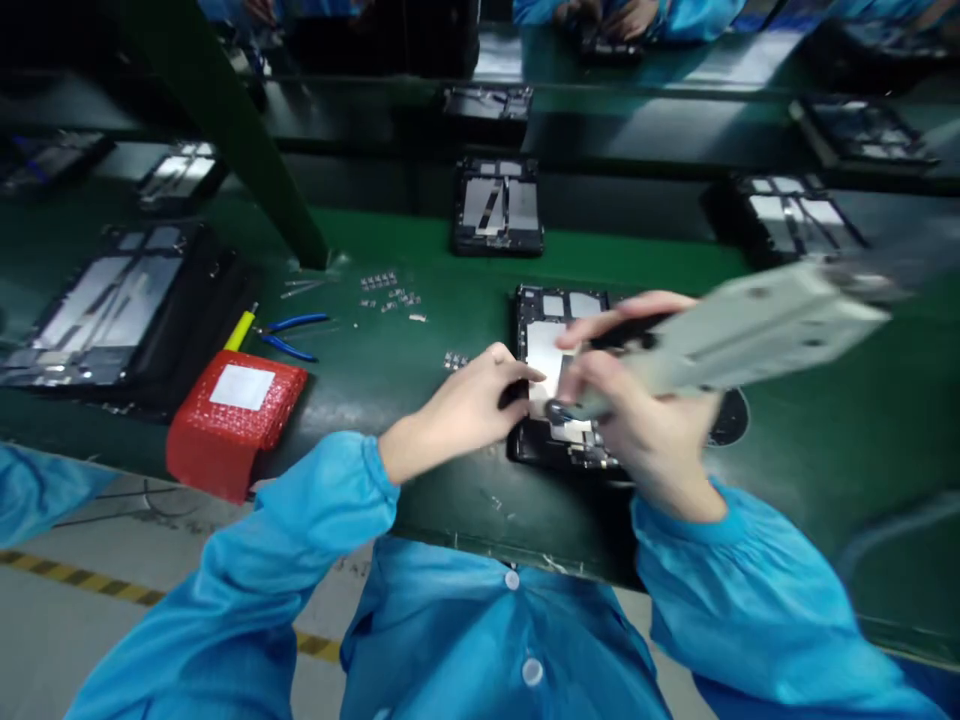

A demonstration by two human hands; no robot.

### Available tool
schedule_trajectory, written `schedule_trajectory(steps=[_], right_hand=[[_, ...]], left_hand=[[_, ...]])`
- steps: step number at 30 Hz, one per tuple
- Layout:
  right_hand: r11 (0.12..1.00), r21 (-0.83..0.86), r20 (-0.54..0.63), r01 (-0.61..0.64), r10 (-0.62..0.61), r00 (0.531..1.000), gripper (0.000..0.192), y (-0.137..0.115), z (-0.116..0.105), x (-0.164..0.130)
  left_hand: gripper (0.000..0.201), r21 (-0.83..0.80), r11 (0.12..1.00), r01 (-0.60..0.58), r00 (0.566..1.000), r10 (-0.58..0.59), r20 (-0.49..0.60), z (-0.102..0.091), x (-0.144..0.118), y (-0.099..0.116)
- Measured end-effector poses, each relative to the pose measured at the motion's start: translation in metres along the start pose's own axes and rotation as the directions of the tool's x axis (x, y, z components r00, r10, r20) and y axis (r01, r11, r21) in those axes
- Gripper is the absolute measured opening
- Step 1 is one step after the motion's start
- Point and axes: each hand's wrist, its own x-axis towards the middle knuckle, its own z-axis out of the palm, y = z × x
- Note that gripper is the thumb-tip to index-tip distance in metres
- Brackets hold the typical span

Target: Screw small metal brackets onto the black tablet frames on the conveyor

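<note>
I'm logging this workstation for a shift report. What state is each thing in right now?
Opened tablet: back cover off, lying flat on the green bench.
Left hand: fingertips pressing on the tablet's left edge.
Right hand: gripping the grey power tool, blurred.
Blue-handled pliers: lying unused, handles spread.
Red bubble-wrap packet: lying at the bench edge.
Small metal parts: loose, scattered.

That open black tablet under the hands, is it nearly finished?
Not yet. The open black tablet already sits on the green bench. Now the left hand steadies it and the right hand holds a blurred grey power tool over it. Small silver parts remain unused, and its back is off.
</note>
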Motion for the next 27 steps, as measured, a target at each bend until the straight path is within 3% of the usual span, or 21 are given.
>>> schedule_trajectory(steps=[2,4,5,8,10,13,15,19,21,24,27], right_hand=[[0.995,-0.012,-0.072,0.098,-0.099,0.993,0.037,-0.009,-0.037,0.009],[0.989,-0.055,-0.120,0.135,-0.141,0.983,0.039,-0.017,-0.078,0.017],[0.989,-0.090,-0.174,0.121,-0.135,0.975,0.042,-0.020,-0.097,0.020],[0.962,-0.259,-0.373,-0.091,-0.012,0.928,0.061,-0.027,-0.140,0.019],[0.939,-0.296,-0.445,-0.173,0.025,0.895,0.070,-0.028,-0.154,0.015],[0.949,-0.280,-0.468,-0.143,-0.005,0.884,0.075,-0.023,-0.161,0.008],[0.955,-0.281,-0.433,-0.093,-0.039,0.900,0.072,-0.020,-0.161,0.005],[0.953,-0.295,-0.275,-0.062,-0.023,0.961,0.046,-0.022,-0.158,-0.004],[0.954,-0.292,-0.253,-0.066,-0.011,0.968,0.042,-0.025,-0.160,-0.010],[0.956,-0.291,-0.320,-0.043,-0.055,0.946,0.051,-0.029,-0.168,-0.018],[0.966,-0.258,-0.388,0.016,-0.119,0.914,0.057,-0.030,-0.174,-0.020]], left_hand=[[0.047,0.185,0.976,-0.114,0.993,0.106,0.054,0.006,-0.011,0.015],[0.069,0.299,0.919,-0.256,0.961,0.210,0.179,0.009,-0.018,0.022],[0.068,0.336,0.889,-0.311,0.941,0.237,0.243,0.009,-0.018,0.022],[0.049,0.371,0.854,-0.365,0.900,0.223,0.374,-0.005,-0.006,0.010],[0.046,0.361,0.859,-0.363,0.885,0.197,0.423,-0.019,0.013,-0.001],[0.050,0.383,0.853,-0.356,0.883,0.174,0.435,-0.032,0.056,-0.012],[0.053,0.427,0.842,-0.329,0.903,0.148,0.404,-0.030,0.095,-0.017],[0.051,0.504,0.842,-0.195,0.963,0.066,0.262,-0.021,0.179,-0.035],[0.053,0.533,0.840,-0.103,0.987,0.018,0.162,-0.028,0.210,-0.052],[0.077,0.527,0.838,0.140,0.990,-0.127,-0.060,-0.064,0.219,-0.088],[0.104,0.402,0.824,0.400,0.915,-0.330,-0.233,-0.114,0.191,-0.125]])
